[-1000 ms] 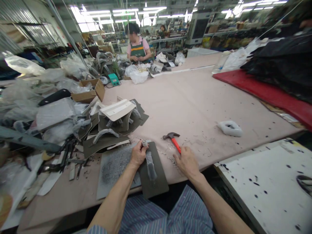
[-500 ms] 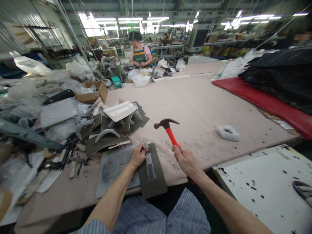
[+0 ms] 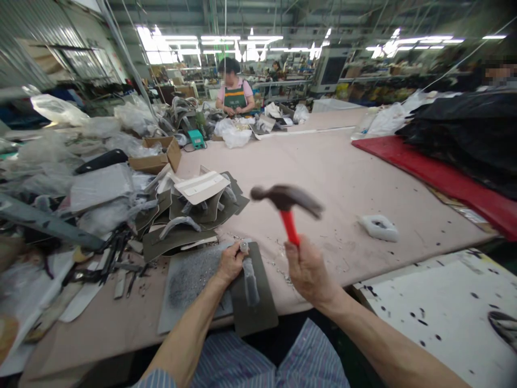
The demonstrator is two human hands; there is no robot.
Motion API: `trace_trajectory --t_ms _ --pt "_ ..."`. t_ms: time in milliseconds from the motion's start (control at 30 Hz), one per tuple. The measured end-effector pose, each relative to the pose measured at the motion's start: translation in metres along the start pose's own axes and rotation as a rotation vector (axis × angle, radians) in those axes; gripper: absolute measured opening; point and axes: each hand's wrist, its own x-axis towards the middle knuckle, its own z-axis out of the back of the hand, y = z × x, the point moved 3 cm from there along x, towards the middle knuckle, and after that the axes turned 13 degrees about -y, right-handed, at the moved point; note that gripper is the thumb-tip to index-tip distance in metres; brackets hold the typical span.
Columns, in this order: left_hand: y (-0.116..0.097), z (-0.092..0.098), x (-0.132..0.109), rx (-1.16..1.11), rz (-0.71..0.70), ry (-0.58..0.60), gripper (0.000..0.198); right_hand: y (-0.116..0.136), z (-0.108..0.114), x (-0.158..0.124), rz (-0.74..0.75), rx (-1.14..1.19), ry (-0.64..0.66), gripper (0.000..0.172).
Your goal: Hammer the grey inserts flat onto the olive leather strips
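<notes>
My right hand (image 3: 311, 269) is wrapped round the red handle of a claw hammer (image 3: 286, 198), whose dark head is raised above the table and blurred by motion. The fingers of my left hand (image 3: 231, 263) pinch a short metal punch (image 3: 243, 246) with a round top, standing at the far end of a plastic-wrapped handle (image 3: 251, 285). That handle lies along a dark grey-green panel (image 3: 262, 302). The panel partly overlaps a worn grey slab (image 3: 181, 291) and juts past the table's near edge. My fingers hide the punch's lower end.
Similar panels with handles (image 3: 202, 196) are piled beyond my left hand. Hand tools (image 3: 117, 258) lie farther left. Small metal bits (image 3: 283, 272) are scattered on the covered table (image 3: 307, 161). A white block (image 3: 378, 227) sits at right. A co-worker (image 3: 235, 97) stands across the table.
The hammer has been lifted higher and closer to me, with my right hand rising too. My left hand stays at the punch. The whole view has shifted slightly.
</notes>
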Motion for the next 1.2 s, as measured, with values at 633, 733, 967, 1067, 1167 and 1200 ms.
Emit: trace_trajectory --t_ms 633,733,967,1067,1167,1200 --pt "0.004 0.001 0.000 -0.069 0.015 -0.026 0.018 -0.038 -0.085 -0.038 0.206 -0.119 0.167 0.056" --pt "0.001 0.000 0.001 -0.097 0.036 -0.046 0.020 0.015 -0.084 -0.036 0.587 0.021 0.264 0.058" --pt "-0.013 0.014 0.012 -0.266 0.243 -0.320 0.020 0.051 -0.082 -0.019 0.770 -0.208 0.203 0.019" --pt "-0.040 0.026 0.023 -0.188 0.091 -0.270 0.017 0.057 -0.074 -0.014 0.721 -0.321 0.168 0.019" --pt "-0.059 0.033 0.037 -0.130 -0.034 -0.191 0.014 0.070 -0.063 -0.018 0.709 -0.362 0.157 0.023" --pt "-0.060 0.035 0.042 -0.157 0.003 -0.197 0.015 0.074 -0.060 -0.021 0.712 -0.372 0.155 0.025"
